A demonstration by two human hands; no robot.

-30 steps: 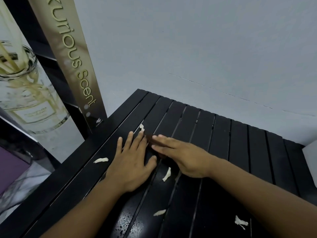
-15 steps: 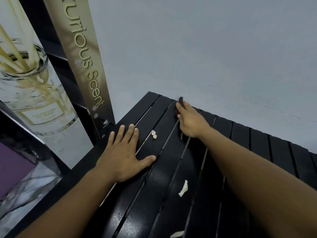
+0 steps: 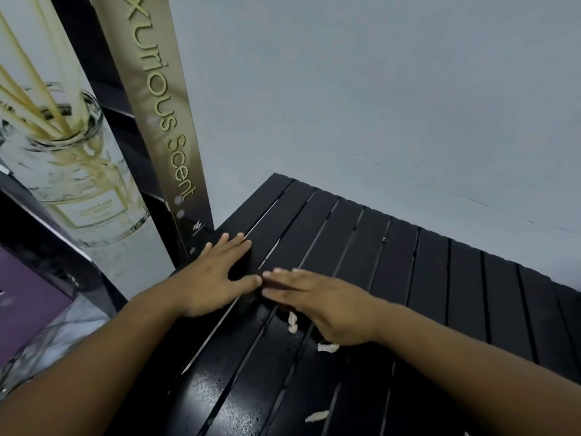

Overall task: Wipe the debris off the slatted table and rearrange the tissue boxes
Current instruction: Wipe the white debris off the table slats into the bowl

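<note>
On the table (image 3: 440, 294) slats run from near edge to wall; the left hand (image 3: 213, 278) lies flat on its left rim, fingers straight, empty. The right hand (image 3: 323, 305), flat, fingers straight, points left; debris (image 3: 292, 322) lies lengthwise along a slat beside its palm.

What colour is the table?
Black, with long slats; the head view shows the table best.

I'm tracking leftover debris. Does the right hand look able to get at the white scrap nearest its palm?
Probably yes. The right hand is open and flat on the slatted table, and the white scrap sits just on its near side, with only bare slat between them.
</note>
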